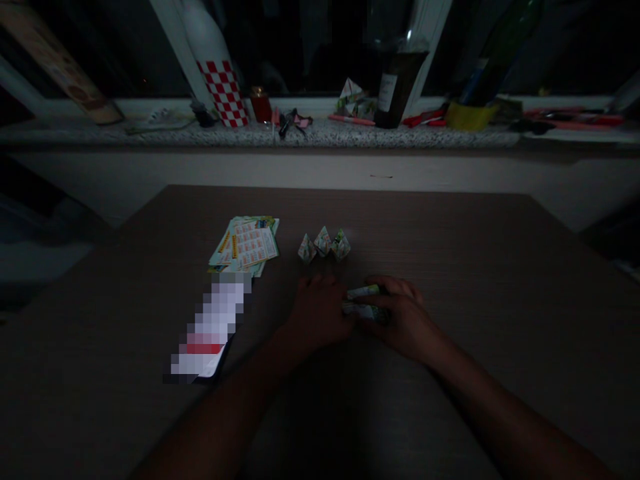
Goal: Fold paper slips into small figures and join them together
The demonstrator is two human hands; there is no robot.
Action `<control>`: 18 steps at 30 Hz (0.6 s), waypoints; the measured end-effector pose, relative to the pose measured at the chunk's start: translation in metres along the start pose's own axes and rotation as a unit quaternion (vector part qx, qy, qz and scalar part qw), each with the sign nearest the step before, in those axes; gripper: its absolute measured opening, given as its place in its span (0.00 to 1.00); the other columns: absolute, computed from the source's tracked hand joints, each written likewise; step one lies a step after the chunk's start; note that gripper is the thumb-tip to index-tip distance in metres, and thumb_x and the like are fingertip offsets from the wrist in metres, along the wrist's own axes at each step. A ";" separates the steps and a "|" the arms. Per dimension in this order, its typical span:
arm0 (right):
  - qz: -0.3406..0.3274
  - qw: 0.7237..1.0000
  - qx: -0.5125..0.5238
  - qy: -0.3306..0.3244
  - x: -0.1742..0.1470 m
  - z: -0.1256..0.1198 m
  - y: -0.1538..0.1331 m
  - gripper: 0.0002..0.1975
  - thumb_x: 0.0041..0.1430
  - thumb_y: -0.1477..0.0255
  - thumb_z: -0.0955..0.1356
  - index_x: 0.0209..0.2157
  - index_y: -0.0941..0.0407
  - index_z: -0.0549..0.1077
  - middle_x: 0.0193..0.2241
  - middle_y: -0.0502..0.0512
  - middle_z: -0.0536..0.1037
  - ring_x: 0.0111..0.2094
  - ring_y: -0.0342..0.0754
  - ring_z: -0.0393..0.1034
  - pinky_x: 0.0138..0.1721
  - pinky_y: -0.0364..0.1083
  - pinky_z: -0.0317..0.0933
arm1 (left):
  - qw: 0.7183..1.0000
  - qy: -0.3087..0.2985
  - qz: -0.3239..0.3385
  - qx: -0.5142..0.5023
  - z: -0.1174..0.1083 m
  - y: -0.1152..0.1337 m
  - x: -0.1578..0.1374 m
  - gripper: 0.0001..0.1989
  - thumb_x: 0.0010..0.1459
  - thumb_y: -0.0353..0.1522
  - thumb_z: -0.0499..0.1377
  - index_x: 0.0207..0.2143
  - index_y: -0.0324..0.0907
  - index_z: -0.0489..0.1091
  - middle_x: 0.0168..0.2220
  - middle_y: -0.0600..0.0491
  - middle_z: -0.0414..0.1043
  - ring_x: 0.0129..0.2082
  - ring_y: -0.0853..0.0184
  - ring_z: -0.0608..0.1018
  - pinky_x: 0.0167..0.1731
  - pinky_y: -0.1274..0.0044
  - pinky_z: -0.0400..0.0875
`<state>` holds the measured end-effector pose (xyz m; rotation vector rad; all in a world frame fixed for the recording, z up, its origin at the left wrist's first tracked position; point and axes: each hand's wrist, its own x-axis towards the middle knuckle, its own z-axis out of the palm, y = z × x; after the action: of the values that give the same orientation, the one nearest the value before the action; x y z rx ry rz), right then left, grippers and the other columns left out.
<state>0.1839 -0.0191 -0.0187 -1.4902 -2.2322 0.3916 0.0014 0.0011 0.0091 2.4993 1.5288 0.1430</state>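
A small folded piece of printed paper (367,291), green and white, lies low over the table between my hands. My left hand (323,310) covers its left end, palm down, with the fingers bent and close together. From the other side my right hand (403,312) grips it, thumb near me and fingers along the far edge. Parts of the paper are hidden under both hands. Just beyond them stand three folded paper pieces (324,241), pointed and side by side, in the same kind of print.
Left of the hands lies a stack of printed leaflets (254,245), with a lit phone (213,327) nearer me. Behind the wooden table (450,240), a stone windowsill (320,137) carries a red-and-white checked bottle (223,87), a dark pouch (393,90) and a green bottle (500,53).
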 end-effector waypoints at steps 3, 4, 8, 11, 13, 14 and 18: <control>0.004 1.000 -0.002 -0.007 0.000 0.000 0.001 0.20 0.48 0.66 0.72 0.45 0.41 0.74 0.51 0.53 0.70 0.52 0.58 0.61 0.52 0.60 0.49 | 1.000 -0.020 -0.009 0.006 -0.003 0.000 0.001 0.17 0.51 0.45 0.58 0.35 0.41 0.71 0.40 0.46 0.71 0.46 0.53 0.70 0.45 0.62 0.60; 0.005 1.000 -0.002 -0.010 0.000 0.001 0.001 0.20 0.48 0.66 0.72 0.45 0.41 0.75 0.51 0.53 0.70 0.52 0.58 0.61 0.52 0.60 0.49 | 1.000 -0.026 -0.010 0.008 -0.004 0.000 0.001 0.17 0.51 0.45 0.58 0.35 0.41 0.71 0.40 0.46 0.71 0.46 0.52 0.69 0.45 0.62 0.60; 0.005 1.000 -0.001 -0.008 0.000 0.000 0.001 0.19 0.48 0.65 0.72 0.45 0.41 0.75 0.51 0.53 0.70 0.52 0.58 0.61 0.52 0.59 0.49 | 1.000 -0.027 -0.008 0.012 -0.005 -0.001 0.003 0.18 0.50 0.46 0.58 0.35 0.41 0.72 0.40 0.45 0.71 0.46 0.52 0.70 0.45 0.61 0.61; 0.005 1.000 0.000 -0.005 0.000 0.000 0.001 0.19 0.48 0.65 0.72 0.45 0.42 0.75 0.50 0.54 0.70 0.52 0.59 0.61 0.52 0.60 0.49 | 1.000 -0.027 -0.013 0.005 -0.006 -0.007 0.005 0.15 0.49 0.43 0.59 0.33 0.41 0.73 0.39 0.46 0.72 0.45 0.52 0.70 0.44 0.61 0.61; 0.005 1.000 -0.001 -0.006 0.000 0.000 0.001 0.18 0.48 0.66 0.72 0.44 0.42 0.76 0.51 0.54 0.70 0.52 0.59 0.61 0.52 0.61 0.49 | 0.999 -0.026 -0.026 -0.008 -0.007 -0.013 0.005 0.13 0.48 0.42 0.61 0.32 0.43 0.73 0.38 0.47 0.73 0.44 0.52 0.71 0.43 0.61 0.62; 0.006 1.000 -0.001 -0.009 0.000 -0.001 0.001 0.18 0.48 0.66 0.72 0.44 0.42 0.76 0.51 0.54 0.70 0.52 0.59 0.61 0.52 0.61 0.49 | 0.999 -0.027 -0.034 -0.016 -0.008 -0.016 0.005 0.12 0.47 0.41 0.61 0.31 0.43 0.73 0.37 0.47 0.73 0.44 0.52 0.71 0.43 0.62 0.62; 0.011 1.000 0.002 -0.017 0.000 -0.002 -0.001 0.18 0.48 0.67 0.72 0.44 0.43 0.76 0.51 0.55 0.70 0.52 0.59 0.61 0.53 0.62 0.48 | 0.997 -0.035 -0.056 -0.049 -0.011 -0.025 0.006 0.08 0.48 0.37 0.61 0.30 0.43 0.74 0.35 0.49 0.74 0.41 0.55 0.73 0.40 0.66 0.64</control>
<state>0.1842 -0.0198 -0.0162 -1.5195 -2.2416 0.4312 -0.0194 0.0186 0.0138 2.3120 1.5889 0.1081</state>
